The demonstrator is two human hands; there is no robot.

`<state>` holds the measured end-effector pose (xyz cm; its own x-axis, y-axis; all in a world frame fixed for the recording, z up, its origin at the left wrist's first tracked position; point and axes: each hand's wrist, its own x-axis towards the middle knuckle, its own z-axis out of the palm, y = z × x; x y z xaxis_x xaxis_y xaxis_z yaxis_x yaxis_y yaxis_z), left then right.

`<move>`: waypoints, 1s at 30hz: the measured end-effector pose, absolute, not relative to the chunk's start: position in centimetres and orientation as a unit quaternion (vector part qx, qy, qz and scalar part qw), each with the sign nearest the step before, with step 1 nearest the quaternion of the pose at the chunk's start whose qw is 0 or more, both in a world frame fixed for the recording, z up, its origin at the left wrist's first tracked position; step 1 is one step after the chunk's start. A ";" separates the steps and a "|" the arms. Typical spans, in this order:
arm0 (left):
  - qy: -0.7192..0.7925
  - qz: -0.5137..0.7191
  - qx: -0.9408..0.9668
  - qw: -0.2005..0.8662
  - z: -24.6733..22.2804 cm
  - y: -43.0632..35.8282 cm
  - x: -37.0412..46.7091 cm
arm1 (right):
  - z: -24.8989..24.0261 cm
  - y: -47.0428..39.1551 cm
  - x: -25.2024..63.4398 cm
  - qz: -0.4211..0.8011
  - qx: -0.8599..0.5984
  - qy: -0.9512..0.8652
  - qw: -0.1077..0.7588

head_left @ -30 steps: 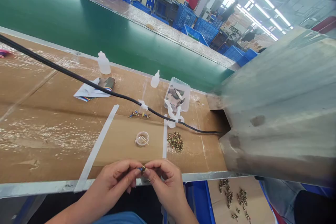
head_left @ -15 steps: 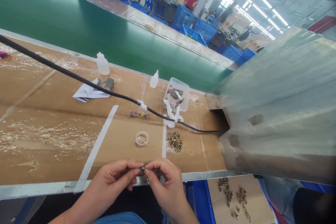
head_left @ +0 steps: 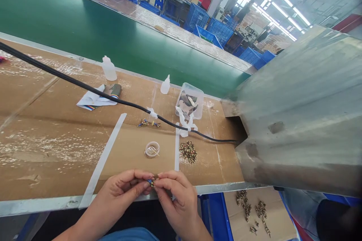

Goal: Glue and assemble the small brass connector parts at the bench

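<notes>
Both hands meet at the near edge of the cardboard-covered workbench (head_left: 56, 147). The left hand (head_left: 120, 192) and right hand (head_left: 175, 196) are closed to a fingertip pinch on 1 tiny brass-coloured part with a blue bit (head_left: 152, 183), held between them just above the bench's metal rim. Just beyond lie a small clear round dish (head_left: 152, 149) and a loose pile of small brass-coloured fittings (head_left: 189, 151). A black cable (head_left: 85, 87) crosses the bench farther back
</notes>
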<state>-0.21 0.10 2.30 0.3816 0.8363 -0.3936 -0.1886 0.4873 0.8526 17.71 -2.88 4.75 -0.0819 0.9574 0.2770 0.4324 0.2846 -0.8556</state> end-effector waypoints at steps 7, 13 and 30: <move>0.443 0.350 0.378 0.734 2.3 0.1 -0.1 | 4.8 -2.7 17.7 0.305 -0.525 -0.667 0.433; 0.431 0.346 0.375 0.744 2.6 0.3 0.1 | 4.6 -2.8 17.8 0.310 -0.529 -0.664 0.427; 0.412 0.323 0.363 0.771 2.4 0.2 -0.3 | 4.5 -2.9 17.1 0.367 -0.570 -0.586 0.444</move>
<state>-0.30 0.24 2.45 0.4526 0.7968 -0.4004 -0.1992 0.5280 0.8256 17.07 -2.94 4.46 0.0433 0.9938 0.1025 0.3419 0.0817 -0.9362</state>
